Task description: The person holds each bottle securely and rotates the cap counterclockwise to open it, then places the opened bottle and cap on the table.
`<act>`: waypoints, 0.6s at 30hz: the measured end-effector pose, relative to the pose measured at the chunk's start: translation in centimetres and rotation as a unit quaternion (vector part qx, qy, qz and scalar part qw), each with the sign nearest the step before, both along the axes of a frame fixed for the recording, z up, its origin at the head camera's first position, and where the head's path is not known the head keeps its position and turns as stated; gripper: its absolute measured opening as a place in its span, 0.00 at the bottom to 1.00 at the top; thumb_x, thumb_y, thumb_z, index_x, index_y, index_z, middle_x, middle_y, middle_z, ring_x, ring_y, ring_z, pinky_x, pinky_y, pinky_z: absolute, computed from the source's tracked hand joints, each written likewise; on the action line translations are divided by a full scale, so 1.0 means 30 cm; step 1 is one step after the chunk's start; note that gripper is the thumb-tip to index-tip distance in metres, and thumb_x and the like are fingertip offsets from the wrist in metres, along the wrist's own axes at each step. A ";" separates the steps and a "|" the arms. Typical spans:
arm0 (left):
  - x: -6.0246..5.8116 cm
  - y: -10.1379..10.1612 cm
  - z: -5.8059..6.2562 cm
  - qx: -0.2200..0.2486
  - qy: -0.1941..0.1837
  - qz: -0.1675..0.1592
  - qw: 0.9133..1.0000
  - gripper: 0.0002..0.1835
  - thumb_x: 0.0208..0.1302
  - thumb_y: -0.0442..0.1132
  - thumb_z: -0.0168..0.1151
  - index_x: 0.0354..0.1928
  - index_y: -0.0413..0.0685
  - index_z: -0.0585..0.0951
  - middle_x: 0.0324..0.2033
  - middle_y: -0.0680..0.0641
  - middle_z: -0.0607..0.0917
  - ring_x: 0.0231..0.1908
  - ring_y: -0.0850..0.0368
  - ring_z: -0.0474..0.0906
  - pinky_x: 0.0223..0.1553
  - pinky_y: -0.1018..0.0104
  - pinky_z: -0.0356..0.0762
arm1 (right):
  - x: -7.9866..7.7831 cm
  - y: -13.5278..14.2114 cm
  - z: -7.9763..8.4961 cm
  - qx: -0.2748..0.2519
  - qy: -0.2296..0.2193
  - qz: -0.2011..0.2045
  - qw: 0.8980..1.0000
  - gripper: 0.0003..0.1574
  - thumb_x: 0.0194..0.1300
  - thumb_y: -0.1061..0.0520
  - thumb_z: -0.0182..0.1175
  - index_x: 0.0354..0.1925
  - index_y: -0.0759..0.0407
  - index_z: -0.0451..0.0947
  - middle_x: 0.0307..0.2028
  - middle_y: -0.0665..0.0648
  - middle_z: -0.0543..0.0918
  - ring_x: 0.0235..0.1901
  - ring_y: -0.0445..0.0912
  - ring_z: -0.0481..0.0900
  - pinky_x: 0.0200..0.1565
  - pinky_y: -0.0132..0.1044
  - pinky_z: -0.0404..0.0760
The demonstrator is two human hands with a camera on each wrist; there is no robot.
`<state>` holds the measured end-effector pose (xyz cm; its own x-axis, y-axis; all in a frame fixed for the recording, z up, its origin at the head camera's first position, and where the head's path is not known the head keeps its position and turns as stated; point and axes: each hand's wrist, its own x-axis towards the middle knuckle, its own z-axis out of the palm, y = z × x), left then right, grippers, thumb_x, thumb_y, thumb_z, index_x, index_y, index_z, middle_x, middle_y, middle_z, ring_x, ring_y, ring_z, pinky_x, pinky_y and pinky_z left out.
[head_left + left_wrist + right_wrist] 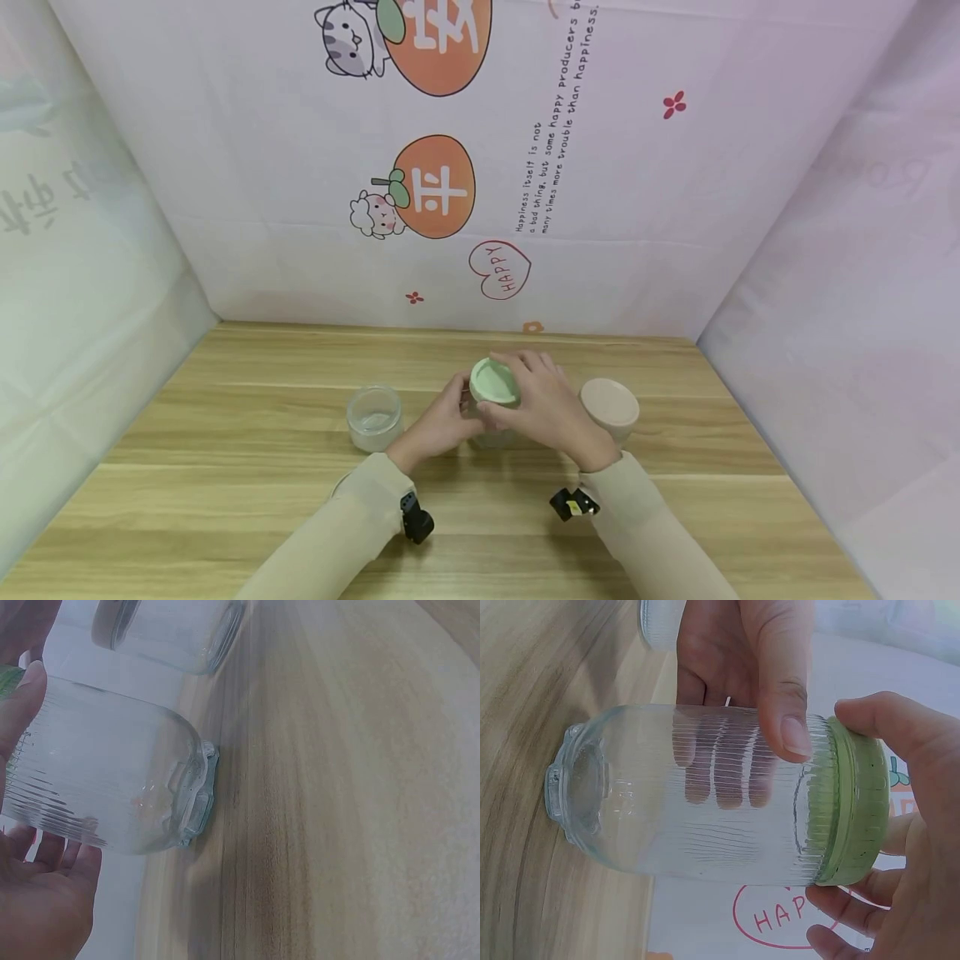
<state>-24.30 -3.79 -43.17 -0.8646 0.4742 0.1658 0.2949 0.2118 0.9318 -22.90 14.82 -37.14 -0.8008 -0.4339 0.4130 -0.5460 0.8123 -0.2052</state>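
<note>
A clear ribbed glass jar (697, 832) stands between my hands, its footed base close over the wooden table. My left hand (442, 422) grips the side of the jar. In the right wrist view its thumb lies along the near side, and its fingers show through the glass behind. A pale green lid (495, 382) sits on the mouth of the jar. My right hand (543, 400) holds this lid by the rim, thumb on one side and fingers on the other. Parts of both hands fall outside the left wrist view.
An uncovered round glass jar (374, 419) stands left of my hands. To the right is a glass jar with a beige lid (609, 403), partly behind my right wrist. A round rim peeks out beside my left sleeve (375, 492). Printed cloth (600, 275) hangs at the table's back.
</note>
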 end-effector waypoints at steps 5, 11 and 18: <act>-0.001 0.000 -0.003 0.001 -0.003 -0.001 1.000 0.43 0.55 0.49 0.66 0.66 0.47 0.52 0.60 0.49 0.62 0.59 0.56 0.60 0.62 0.56 0.55 | -0.005 0.000 -0.004 -0.003 -0.004 0.005 1.000 0.43 0.52 0.29 0.56 0.62 0.46 0.66 0.53 0.52 0.71 0.50 0.46 0.65 0.43 0.44 0.68; -0.010 0.002 -0.016 0.003 0.000 0.003 1.000 0.43 0.54 0.48 0.66 0.67 0.47 0.53 0.59 0.49 0.63 0.59 0.56 0.60 0.62 0.54 0.54 | -0.011 -0.001 -0.003 -0.010 -0.010 0.014 1.000 0.43 0.50 0.35 0.58 0.63 0.45 0.64 0.54 0.51 0.71 0.49 0.45 0.65 0.43 0.43 0.68; -0.009 0.001 -0.013 -0.013 -0.002 0.010 1.000 0.46 0.51 0.54 0.67 0.66 0.49 0.53 0.61 0.49 0.62 0.61 0.53 0.59 0.61 0.52 0.56 | -0.019 0.010 -0.003 -0.038 -0.046 0.058 0.997 0.48 0.45 0.42 0.61 0.66 0.38 0.57 0.61 0.47 0.64 0.53 0.43 0.63 0.45 0.45 0.70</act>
<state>-24.56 -3.78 -43.55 -0.8744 0.4614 0.1504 0.2874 0.2426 0.9266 -23.45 15.13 -37.22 -0.7826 -0.4967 0.3752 -0.6119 0.7246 -0.3172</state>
